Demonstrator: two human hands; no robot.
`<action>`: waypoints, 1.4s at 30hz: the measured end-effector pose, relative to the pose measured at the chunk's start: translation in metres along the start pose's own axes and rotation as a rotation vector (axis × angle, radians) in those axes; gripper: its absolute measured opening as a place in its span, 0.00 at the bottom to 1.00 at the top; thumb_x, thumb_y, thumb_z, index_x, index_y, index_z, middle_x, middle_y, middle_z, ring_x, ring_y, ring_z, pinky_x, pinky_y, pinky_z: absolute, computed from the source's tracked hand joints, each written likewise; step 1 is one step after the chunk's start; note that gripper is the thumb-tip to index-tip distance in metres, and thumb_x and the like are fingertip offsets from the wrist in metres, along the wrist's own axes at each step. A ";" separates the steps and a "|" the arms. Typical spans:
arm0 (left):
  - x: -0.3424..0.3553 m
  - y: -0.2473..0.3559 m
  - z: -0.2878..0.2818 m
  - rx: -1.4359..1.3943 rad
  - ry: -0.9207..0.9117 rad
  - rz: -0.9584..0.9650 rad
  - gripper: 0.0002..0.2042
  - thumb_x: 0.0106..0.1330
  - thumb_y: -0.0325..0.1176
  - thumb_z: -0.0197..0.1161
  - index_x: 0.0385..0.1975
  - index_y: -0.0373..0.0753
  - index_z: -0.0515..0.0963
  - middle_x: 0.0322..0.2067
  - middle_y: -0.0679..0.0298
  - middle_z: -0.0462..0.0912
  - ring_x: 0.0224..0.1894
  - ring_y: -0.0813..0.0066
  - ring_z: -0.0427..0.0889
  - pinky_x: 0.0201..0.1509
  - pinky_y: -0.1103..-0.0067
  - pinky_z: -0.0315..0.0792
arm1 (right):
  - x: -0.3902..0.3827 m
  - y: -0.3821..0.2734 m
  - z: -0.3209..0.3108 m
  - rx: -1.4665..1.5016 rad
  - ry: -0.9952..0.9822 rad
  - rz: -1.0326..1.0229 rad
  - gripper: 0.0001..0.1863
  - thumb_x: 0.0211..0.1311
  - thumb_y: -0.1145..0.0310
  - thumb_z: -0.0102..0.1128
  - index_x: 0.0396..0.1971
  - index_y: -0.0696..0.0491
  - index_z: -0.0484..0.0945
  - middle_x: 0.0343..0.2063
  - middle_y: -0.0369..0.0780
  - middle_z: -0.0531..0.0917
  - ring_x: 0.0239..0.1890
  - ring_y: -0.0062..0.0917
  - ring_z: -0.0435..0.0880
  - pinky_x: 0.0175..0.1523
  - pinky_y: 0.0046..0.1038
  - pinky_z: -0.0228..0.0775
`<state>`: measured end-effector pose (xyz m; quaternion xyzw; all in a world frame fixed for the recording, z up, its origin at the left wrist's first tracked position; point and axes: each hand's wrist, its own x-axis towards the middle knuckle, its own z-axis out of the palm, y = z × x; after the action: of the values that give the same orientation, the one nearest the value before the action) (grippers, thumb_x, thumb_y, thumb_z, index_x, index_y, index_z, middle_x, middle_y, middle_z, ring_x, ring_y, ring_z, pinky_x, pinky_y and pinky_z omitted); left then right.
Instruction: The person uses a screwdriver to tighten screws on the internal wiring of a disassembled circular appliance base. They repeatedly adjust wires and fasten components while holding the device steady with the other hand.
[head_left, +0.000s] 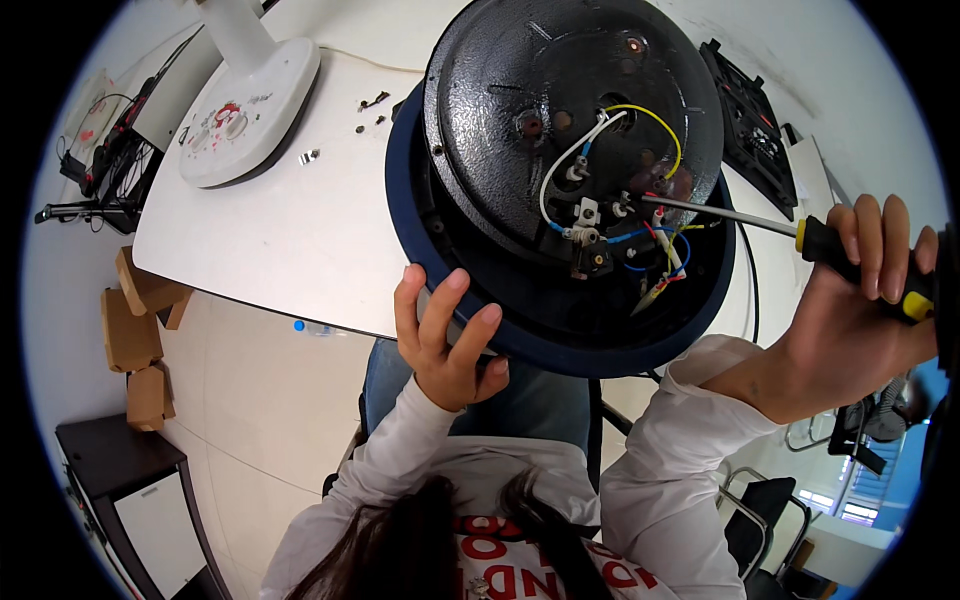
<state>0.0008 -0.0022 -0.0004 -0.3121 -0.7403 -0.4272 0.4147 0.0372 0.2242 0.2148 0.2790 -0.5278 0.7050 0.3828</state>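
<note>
I have a round navy housing (610, 362) in front of me, overlapping the near edge of the white table (260, 250) and partly above my lap. Inside its rim, a black disc (480, 100) leans up and away — glossy, pebbled, catching bright reflections, with a stepped edge and several holes, some rust-brown around them. A white wire (548, 185) and a yellow wire (678, 150) arch over its face, and blue and red leads crowd around pale terminals and a small black block (592, 260) near the housing's middle.

My left hand (440, 340) is at the housing's lower left, fingers spread and touching its outer side; I cannot tell whether they grip it. My right hand (850, 315), right of the housing, is wrapped around the black-and-yellow handle of a screwdriver (822, 245). Its shaft reaches in over the housing to the terminals, beside a red lead — whether the tip touches anything, I cannot tell.

Left of the housing stands a white base (250, 110) with red and dark markings too small to read. Below the housing, my shirt (540, 565) shows large red and white printed letters.
</note>
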 end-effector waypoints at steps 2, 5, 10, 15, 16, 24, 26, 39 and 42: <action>-0.001 0.000 0.001 0.006 0.007 -0.003 0.20 0.64 0.49 0.46 0.53 0.52 0.72 0.57 0.55 0.68 0.61 0.43 0.61 0.60 0.55 0.61 | 0.005 0.003 0.008 -0.056 -0.075 -0.032 0.35 0.66 0.35 0.27 0.34 0.50 0.76 0.13 0.36 0.69 0.12 0.20 0.61 0.18 0.22 0.59; -0.002 -0.002 0.001 0.022 0.008 -0.001 0.20 0.64 0.50 0.46 0.52 0.53 0.73 0.57 0.56 0.69 0.62 0.43 0.61 0.60 0.55 0.62 | -0.011 -0.008 0.024 -0.132 0.015 0.060 0.23 0.62 0.43 0.41 0.33 0.49 0.71 0.17 0.33 0.68 0.17 0.17 0.60 0.28 0.22 0.56; -0.003 -0.001 0.000 0.012 0.000 -0.003 0.19 0.64 0.51 0.45 0.50 0.55 0.75 0.57 0.57 0.70 0.62 0.46 0.61 0.60 0.53 0.63 | -0.022 -0.014 0.036 -0.161 0.208 0.122 0.16 0.59 0.51 0.56 0.32 0.47 0.66 0.21 0.31 0.66 0.23 0.15 0.60 0.38 0.23 0.53; -0.003 0.000 0.001 0.037 0.005 -0.018 0.18 0.65 0.52 0.44 0.49 0.58 0.75 0.56 0.61 0.71 0.62 0.50 0.62 0.59 0.53 0.65 | -0.010 -0.008 0.034 -0.141 0.142 0.132 0.20 0.60 0.48 0.54 0.34 0.51 0.66 0.26 0.34 0.66 0.21 0.15 0.61 0.35 0.22 0.53; -0.003 0.000 0.002 0.040 0.013 -0.019 0.18 0.65 0.52 0.43 0.49 0.59 0.75 0.56 0.62 0.72 0.62 0.50 0.62 0.58 0.53 0.65 | -0.008 -0.005 0.034 -0.171 0.149 0.098 0.21 0.60 0.48 0.54 0.33 0.51 0.65 0.27 0.34 0.65 0.21 0.15 0.61 0.34 0.21 0.54; -0.002 0.001 0.003 0.058 0.011 -0.049 0.17 0.67 0.54 0.39 0.49 0.67 0.73 0.56 0.70 0.72 0.62 0.59 0.65 0.58 0.56 0.67 | -0.020 0.005 0.028 -0.254 0.338 -0.200 0.26 0.54 0.45 0.63 0.31 0.55 0.68 0.31 0.37 0.67 0.34 0.22 0.70 0.44 0.22 0.66; -0.001 0.002 0.005 0.045 0.004 -0.056 0.17 0.68 0.55 0.38 0.49 0.69 0.73 0.56 0.72 0.72 0.62 0.62 0.65 0.59 0.57 0.67 | -0.019 0.015 0.036 -0.593 0.407 -0.336 0.28 0.51 0.46 0.65 0.33 0.57 0.70 0.31 0.40 0.72 0.44 0.29 0.72 0.66 0.35 0.59; 0.003 0.002 0.003 0.039 0.001 -0.088 0.16 0.64 0.57 0.46 0.50 0.71 0.70 0.57 0.81 0.71 0.62 0.69 0.66 0.59 0.58 0.68 | -0.009 0.000 0.025 -0.061 0.204 -0.087 0.12 0.57 0.63 0.55 0.30 0.53 0.64 0.20 0.34 0.65 0.21 0.18 0.62 0.34 0.22 0.55; 0.004 0.000 0.003 0.043 0.007 -0.082 0.16 0.64 0.56 0.48 0.51 0.71 0.70 0.57 0.82 0.70 0.62 0.69 0.66 0.58 0.59 0.69 | 0.001 0.000 0.024 -0.053 0.187 -0.031 0.11 0.57 0.63 0.55 0.30 0.53 0.65 0.17 0.33 0.65 0.18 0.17 0.61 0.30 0.22 0.55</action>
<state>-0.0017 0.0013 0.0019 -0.2712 -0.7599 -0.4289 0.4062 0.0361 0.2018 0.2221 0.2099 -0.5039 0.7077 0.4485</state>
